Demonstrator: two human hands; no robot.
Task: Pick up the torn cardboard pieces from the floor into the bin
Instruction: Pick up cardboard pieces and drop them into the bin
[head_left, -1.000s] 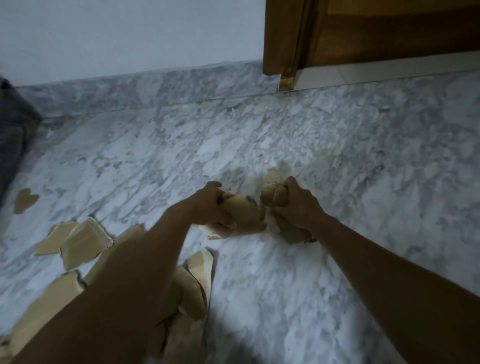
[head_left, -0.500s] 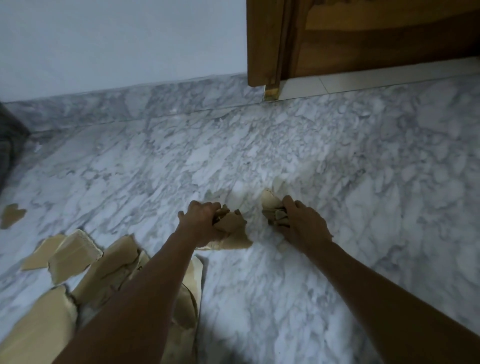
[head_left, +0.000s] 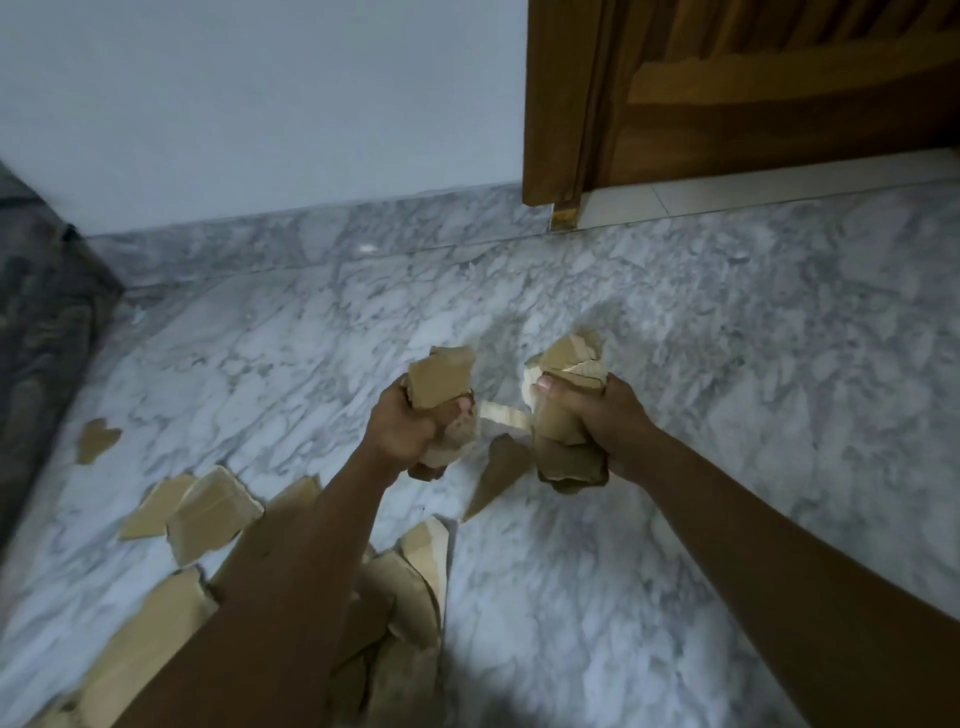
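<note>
Both hands are closed around bundles of torn cardboard, held up off the marble floor (head_left: 727, 364). The left hand (head_left: 410, 426) clamps a wad (head_left: 441, 384) whose flat brown face stands upright above the knuckles. The right hand (head_left: 597, 421) squeezes a thicker stack (head_left: 566, 410), its layered edges poking out above the thumb and a ragged end hanging below the palm.

Between the two hands, a pale strip (head_left: 506, 415) sits crosswise and a long pointed shard (head_left: 496, 475) lies just below it. The shard's long axis runs from near the right hand's bundle down and away toward the left forearm, with the tip nearest the viewer. I cannot tell for sure whether these two rest on the floor or are dropping. The shard lies about as close to one hand as the other, and since both are full, neither looks free to take it.

More pieces stay on the floor on the left hand's side: a loose heap (head_left: 410, 587) under the left forearm, two overlapping slabs (head_left: 208, 512) further left, and a small scrap (head_left: 96, 439) beyond them. The cardboard is matte tan with rough, fibrous tears, and it looks stiff yet crushable. No bin is in view.
</note>
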